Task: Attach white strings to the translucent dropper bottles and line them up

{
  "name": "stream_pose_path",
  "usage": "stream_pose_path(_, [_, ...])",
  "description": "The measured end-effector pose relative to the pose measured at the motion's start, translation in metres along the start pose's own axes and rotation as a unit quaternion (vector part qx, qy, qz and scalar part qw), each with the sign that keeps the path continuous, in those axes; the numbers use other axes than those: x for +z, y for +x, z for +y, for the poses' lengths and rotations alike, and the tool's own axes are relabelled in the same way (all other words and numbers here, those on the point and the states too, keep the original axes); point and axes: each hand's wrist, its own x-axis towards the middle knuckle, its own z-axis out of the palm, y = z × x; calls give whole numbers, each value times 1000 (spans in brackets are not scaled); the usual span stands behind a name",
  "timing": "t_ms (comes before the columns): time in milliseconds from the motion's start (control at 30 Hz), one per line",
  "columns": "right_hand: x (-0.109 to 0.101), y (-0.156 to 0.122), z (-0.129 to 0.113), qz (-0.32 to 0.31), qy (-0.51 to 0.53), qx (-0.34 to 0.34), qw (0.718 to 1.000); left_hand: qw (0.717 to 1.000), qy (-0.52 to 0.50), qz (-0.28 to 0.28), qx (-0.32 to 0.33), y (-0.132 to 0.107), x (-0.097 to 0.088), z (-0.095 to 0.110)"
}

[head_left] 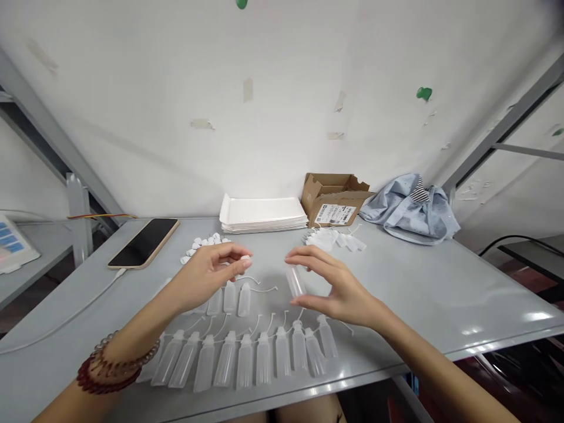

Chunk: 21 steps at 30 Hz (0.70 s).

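Between the thumb and fingers of my right hand (337,285) is a small translucent plastic bottle (295,281), held slightly tilted above the table. My left hand (215,270) is closed in a pinch on a small white cap (245,259), only partly showing at the fingertips. A row of similar squeeze bottles (227,358) with thin white tails lies along the front of the table. More bottles (244,299) lie behind that row, some hidden by my left arm. Loose white caps (205,241) are grouped behind my left hand.
At the back stand a stack of white trays (264,214) and an open cardboard box (328,202). White pieces (335,239) lie before the box. A phone (144,242) with a white cable is at left, a blue cloth (412,211) at right. The table (440,294) is grey.
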Motion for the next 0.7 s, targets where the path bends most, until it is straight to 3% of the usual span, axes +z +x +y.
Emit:
stream_pose_path(200, [28,34,9,15,72,-109,991,995,-89,-36,17,-4,0,6])
stream_pose_path(700, [44,23,8,5,113,-102,988,981,-141,-131,-30,-2,6,4])
